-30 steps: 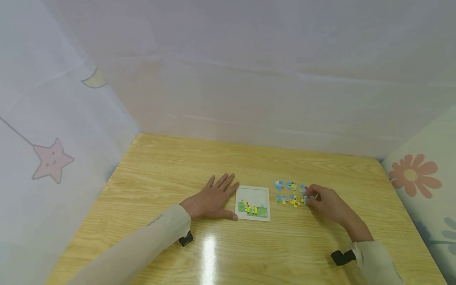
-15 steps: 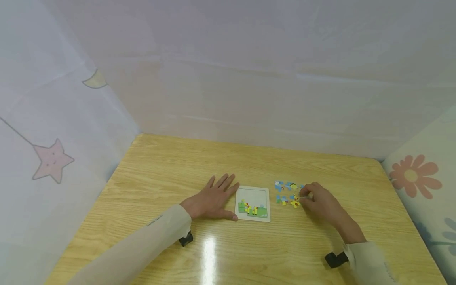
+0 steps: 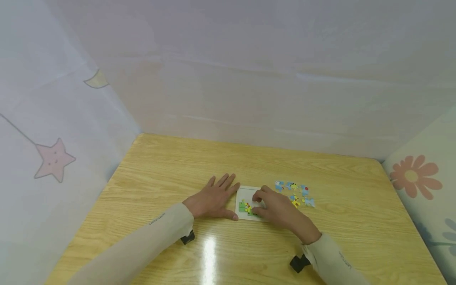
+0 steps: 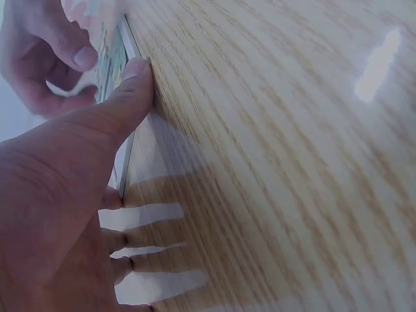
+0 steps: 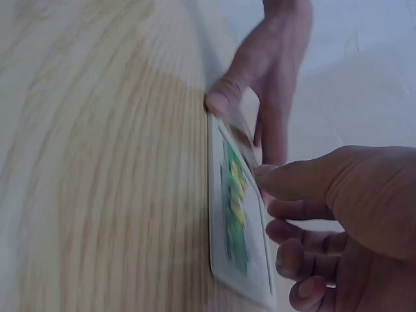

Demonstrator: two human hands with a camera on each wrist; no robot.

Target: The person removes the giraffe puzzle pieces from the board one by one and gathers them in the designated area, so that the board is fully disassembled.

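A square jigsaw tray [image 3: 246,187] with a pale rim lies on the table, its lower part filled with green and yellow puzzle picture. My left hand [image 3: 213,200] rests flat with spread fingers along its left side, thumb at the lower left corner; the left wrist view shows that thumb [image 4: 133,84] on the rim. My right hand [image 3: 279,208] is over the tray's right side, fingers bent and thumb and forefinger apart. In the right wrist view its thumb [image 5: 292,179] reaches close over the tray [image 5: 244,279]. I cannot tell whether a puzzle piece is between the fingertips.
Right of the tray lie several loose puzzle pieces, among them a blue one with a red spot [image 3: 304,190] and a pale blue one [image 3: 309,202]. The wooden table [image 3: 178,166] meets a pale cloth wall [image 3: 249,99] behind.
My right hand has moved left from the loose pieces to over the tray. It now hides part of the tray and the area beside it. My left hand has stayed in place.
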